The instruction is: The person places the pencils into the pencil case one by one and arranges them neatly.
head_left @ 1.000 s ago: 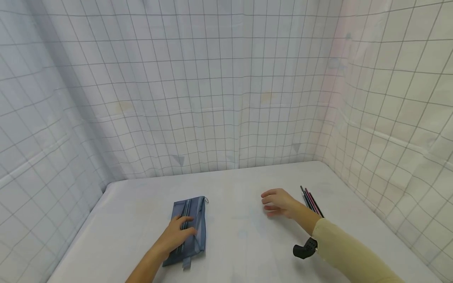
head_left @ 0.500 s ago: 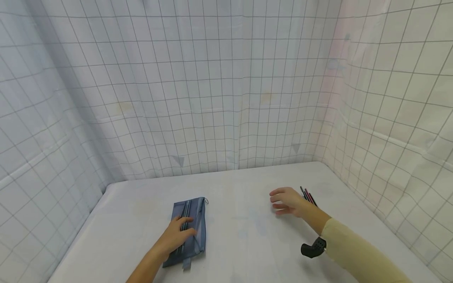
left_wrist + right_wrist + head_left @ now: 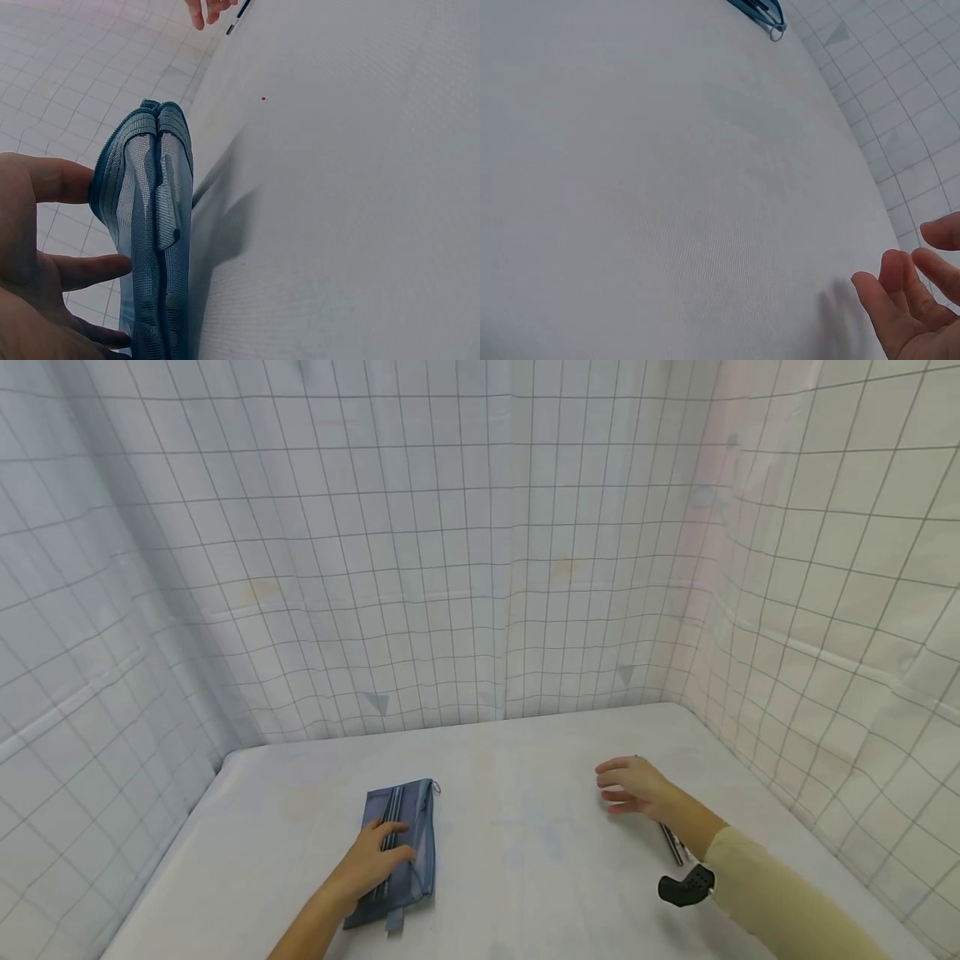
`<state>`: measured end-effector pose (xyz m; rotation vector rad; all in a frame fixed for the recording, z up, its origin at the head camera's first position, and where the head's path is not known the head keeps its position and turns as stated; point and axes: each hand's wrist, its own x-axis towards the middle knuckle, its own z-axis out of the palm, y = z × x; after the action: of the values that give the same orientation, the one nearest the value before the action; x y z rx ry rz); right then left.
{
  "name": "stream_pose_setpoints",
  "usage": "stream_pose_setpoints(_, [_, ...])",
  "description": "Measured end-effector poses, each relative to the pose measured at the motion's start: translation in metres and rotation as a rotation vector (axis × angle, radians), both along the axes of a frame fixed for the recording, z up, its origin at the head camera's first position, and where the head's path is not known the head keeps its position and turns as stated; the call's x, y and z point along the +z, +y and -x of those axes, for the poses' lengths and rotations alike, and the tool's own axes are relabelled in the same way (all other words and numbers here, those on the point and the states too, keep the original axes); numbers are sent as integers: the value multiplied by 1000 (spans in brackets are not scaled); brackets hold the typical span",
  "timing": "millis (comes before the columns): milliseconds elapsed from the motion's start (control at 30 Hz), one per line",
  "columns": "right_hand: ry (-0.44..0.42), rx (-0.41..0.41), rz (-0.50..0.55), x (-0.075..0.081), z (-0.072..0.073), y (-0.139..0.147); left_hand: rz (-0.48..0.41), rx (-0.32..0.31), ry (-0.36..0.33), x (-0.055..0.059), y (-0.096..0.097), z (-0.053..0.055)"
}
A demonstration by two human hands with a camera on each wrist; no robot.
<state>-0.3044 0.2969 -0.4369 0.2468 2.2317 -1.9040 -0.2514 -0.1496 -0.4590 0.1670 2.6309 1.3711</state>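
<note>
A blue mesh pencil case [image 3: 422,847] with dark and light stripes lies on the table at centre left. My left hand [image 3: 372,858] rests on it with fingers spread; in the left wrist view, fingertips touch the side of the case [image 3: 176,285]. Over the table at the right is my right hand [image 3: 633,787], fingers loosely bent and nothing between them. Its hand and forearm partly cover several pencil-like sticks [image 3: 670,843], whose dark ends show below the wrist. The right wrist view shows the same hand [image 3: 911,319] above the white surface, its shadow beside it.
A white cloth covers the table [image 3: 517,877]. Grid-patterned white curtains [image 3: 420,568] enclose it at the back and both sides. A black wrist device [image 3: 686,887] hangs under my right sleeve. A metal ring [image 3: 777,32] hangs at the case's end.
My right hand has moved steadily right, from beside the sticks to over them, hiding their far ends and baring their near ends. The left hand and the pencil case have stayed in place.
</note>
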Motion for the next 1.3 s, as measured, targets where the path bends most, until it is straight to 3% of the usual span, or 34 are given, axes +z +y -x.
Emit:
stream_pose_setpoints(567, [17, -33, -85, -4, -6, 40, -2, 3, -7, 1, 1, 0])
stream_pose_setpoints(900, [33, -38, -322, -2, -9, 57, 2, 3, -9, 0, -1, -1])
stream_pose_setpoints(1300, [74, -45, -573, -8, -6, 57, 26, -12, 4, 2, 1, -1])
